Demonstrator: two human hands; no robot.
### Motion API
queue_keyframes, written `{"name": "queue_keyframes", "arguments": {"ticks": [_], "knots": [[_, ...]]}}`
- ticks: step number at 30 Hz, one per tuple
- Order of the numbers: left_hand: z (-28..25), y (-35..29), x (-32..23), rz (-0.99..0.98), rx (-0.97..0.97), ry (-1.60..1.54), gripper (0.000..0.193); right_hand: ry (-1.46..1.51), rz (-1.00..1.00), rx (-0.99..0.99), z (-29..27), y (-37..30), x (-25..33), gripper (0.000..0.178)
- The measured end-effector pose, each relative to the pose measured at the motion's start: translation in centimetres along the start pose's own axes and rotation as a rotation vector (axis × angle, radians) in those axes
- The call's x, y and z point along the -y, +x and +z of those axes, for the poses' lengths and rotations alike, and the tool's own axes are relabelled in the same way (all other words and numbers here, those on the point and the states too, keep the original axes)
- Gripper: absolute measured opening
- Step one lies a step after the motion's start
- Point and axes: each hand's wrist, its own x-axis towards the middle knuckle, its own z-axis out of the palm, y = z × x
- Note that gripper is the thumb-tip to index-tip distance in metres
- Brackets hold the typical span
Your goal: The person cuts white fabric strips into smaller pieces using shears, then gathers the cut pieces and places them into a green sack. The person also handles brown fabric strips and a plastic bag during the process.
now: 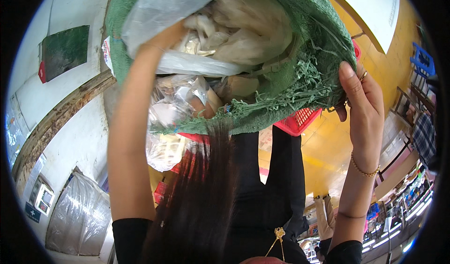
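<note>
A green woven sack [323,44] with a frayed edge gapes wide in front of me. My right hand [363,88] grips its rim at the right, thumb on top and fingers curled beneath. My left hand [174,35] reaches into the sack, in among crumpled clear plastic bags [243,44]. Its fingers are blurred and partly covered by the plastic, so their grip does not show. Beside that wrist is a whitish plastic liner [164,11]. Nearer me, a clear plastic bag [171,93] with brownish pieces in it lies inside the sack's front edge.
Red plastic baskets [300,121] stand below the sack, on the yellow floor [323,156]. Another plastic-wrapped bundle [164,151] sits under its left side. A white wall with a wooden beam [56,121] runs along the left. A blue stool [422,60] and a person's trousers [324,217] appear to the right.
</note>
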Motion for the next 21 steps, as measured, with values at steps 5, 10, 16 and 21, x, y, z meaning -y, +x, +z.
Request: {"name": "queue_keyframes", "arguments": {"ticks": [5,10,16,21], "knots": [[-7.3,1.3,0.1,-0.156,0.02,-0.455,0.054,-0.017,-0.004,-0.024,-0.4,-0.2,-0.6,0.031],[-6.4,-0.6,-1.4,-0.062,-0.206,-0.598,0.054,-0.027,0.0,-0.013,-0.4,-0.2,-0.6,0.03],[-6.6,-4.4,-3.4,-0.089,-0.157,-0.329,0.059,-0.01,0.018,0.02,-0.5,-0.5,-0.5,0.03],[-2.8,-8.7,-4.3,0.102,0.536,-0.317,0.049,0.026,0.037,0.061,-0.2,-0.6,-0.4,0.031]]}}
